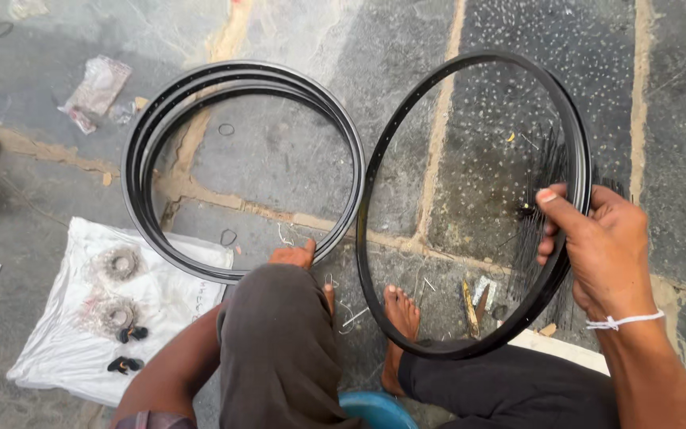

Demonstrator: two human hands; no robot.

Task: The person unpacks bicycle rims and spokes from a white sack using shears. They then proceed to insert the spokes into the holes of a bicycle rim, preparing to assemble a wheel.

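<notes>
At about 8 o'clock a white plastic sheet [160,302] lies on the stone floor [676,119], carrying two toothed sprockets [118,263] and a couple of small black parts [125,365]. At 10 o'clock, a crumpled clear wrapper [97,91]. Just right of the sheet, a stack of black wheel rims [140,139] lies flat, its lower edge overlapping the sheet's corner. Your left hand [299,256] sits near 6 o'clock, mostly hidden behind your knee; fingertips show right at the stack's lower rim, but you cannot tell how far open it is or whether it has hold of anything. Centre-right, a single black rim [470,348] stands tilted, bottom edge near your bare foot [400,314]. Your right hand [597,246], at 3 o'clock, is closed around that rim's right side, thumb over the top. A bundle of thin black spokes [545,171] lies on the floor just behind the hand.
</notes>
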